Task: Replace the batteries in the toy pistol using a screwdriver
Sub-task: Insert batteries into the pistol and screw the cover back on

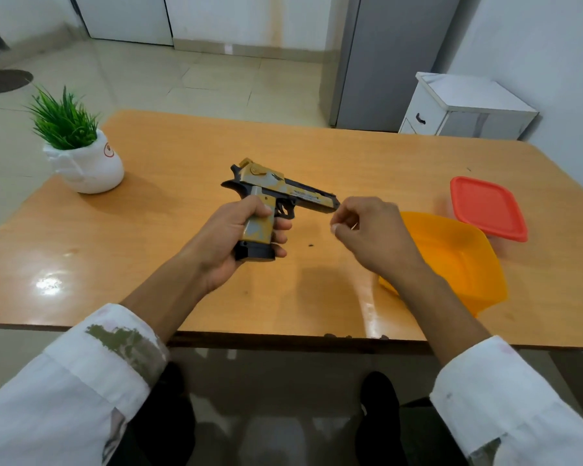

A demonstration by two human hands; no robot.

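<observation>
Head view: the left hand (229, 243) grips the toy pistol (283, 193) by its handle above the bench (182, 146). The right hand (367, 230) hovers just beside the muzzle with its fingers curled, and whether they pinch anything cannot be told. An orange tub (458, 260) sits just beyond that hand.

pistol grip (257, 227): partly under left hand (226, 245) | right hand (367, 234) pinch: unclear

Yellow-and-black pistol (276, 193), orange bowl (458, 264), red lid (488, 206)
</observation>
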